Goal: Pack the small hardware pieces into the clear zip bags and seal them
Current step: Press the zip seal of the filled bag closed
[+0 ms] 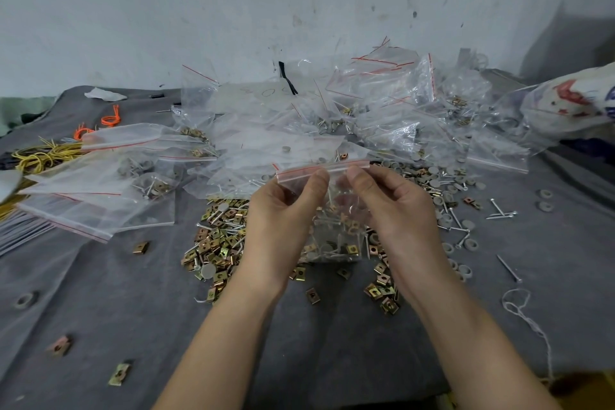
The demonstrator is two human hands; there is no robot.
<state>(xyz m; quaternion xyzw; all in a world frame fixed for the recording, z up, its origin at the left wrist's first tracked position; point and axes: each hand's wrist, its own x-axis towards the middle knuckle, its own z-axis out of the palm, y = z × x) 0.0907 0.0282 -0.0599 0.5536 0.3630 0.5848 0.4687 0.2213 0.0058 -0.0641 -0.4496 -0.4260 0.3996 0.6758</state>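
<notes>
We pinch the filled bag (336, 243) by its red zip edge, left hand (283, 210) and right hand (392, 206) close together above loose clips (216, 243); grey cloth (133, 293) spreads toward us.

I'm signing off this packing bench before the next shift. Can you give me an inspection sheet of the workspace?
Surface: grey cloth, wrinkled.
Job's things: small bag with hardware inside, held up; pile of bags behind it; loose clips, washers and nails on the cloth.
Clutter: orange ties, white thread, printed sack.
Grippers: left hand and right hand pinch the small bag's red-striped top; whether it is sealed is unclear.
Cables: yellow cords at the left edge.
Surroundings: stained white wall.
</notes>
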